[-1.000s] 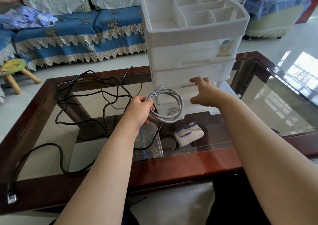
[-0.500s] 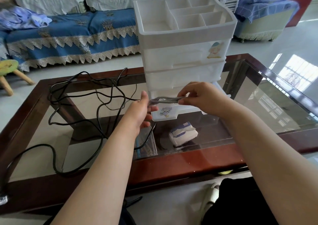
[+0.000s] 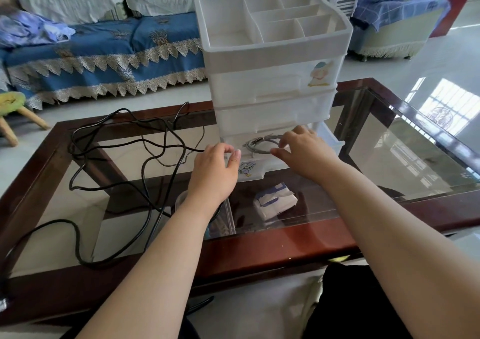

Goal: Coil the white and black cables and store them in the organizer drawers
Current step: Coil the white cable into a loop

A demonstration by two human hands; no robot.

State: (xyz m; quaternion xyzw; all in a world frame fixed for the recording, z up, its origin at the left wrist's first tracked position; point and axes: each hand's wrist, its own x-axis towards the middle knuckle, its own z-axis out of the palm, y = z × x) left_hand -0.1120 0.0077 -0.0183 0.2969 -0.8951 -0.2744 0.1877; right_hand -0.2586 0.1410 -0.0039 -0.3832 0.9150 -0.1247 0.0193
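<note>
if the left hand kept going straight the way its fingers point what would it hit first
Probably the front left corner of the open bottom drawer: the left hand points up and right at it, fingertips about touching. Depth is unclear.

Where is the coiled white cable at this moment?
In the head view, the coiled white cable lies inside the open bottom drawer of the white organizer, between the left hand and the right hand.

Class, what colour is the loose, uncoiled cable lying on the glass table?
Black. The uncoiled cable shows best in the head view, sprawled left of the organizer.
</note>
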